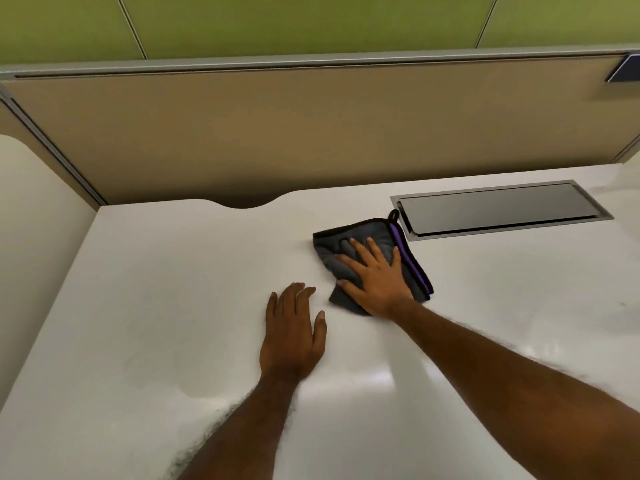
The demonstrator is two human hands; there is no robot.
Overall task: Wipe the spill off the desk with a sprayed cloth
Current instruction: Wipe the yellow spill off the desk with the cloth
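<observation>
A folded dark grey cloth [349, 239] with a purple edge lies on the white desk [156, 289], right of centre. My right hand [375, 278] rests flat on top of it, fingers spread, pressing it against the surface. My left hand [292, 332] lies palm down on the bare desk just left of the cloth, fingers together, holding nothing. A faint damp sheen shows on the desk near the front centre; I cannot make out a distinct spill. No spray bottle is in view.
A metal cable hatch [498, 211] is set flush into the desk just behind and right of the cloth. A tan partition [311, 133] closes off the back and left sides. A curved cable notch [244, 204] cuts the desk's rear edge.
</observation>
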